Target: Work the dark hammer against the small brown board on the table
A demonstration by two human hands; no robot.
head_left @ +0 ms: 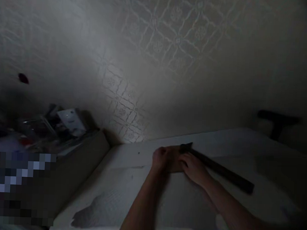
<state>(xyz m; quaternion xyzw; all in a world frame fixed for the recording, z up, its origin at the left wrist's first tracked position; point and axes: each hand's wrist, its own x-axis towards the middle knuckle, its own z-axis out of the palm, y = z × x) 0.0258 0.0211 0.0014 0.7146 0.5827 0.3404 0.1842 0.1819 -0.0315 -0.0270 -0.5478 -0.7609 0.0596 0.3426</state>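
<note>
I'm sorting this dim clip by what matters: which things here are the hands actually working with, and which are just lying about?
In hand:
- left hand and right hand, close together on the white surface
- long dark tool, its near end under the right hand; the grip is hard to tell

Lying about:
- clutter pile with a white card, left
- dark T-shaped object, right
- patterned wall

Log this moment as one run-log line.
left hand: on white sheet | right hand: touching dark bar | grip: unclear | light: dim

The white bed surface lies open left of the long dark bar. Behind the bar the patterned wall closes the way. Far left of it, a cluttered brown ledge blocks passage.
</note>
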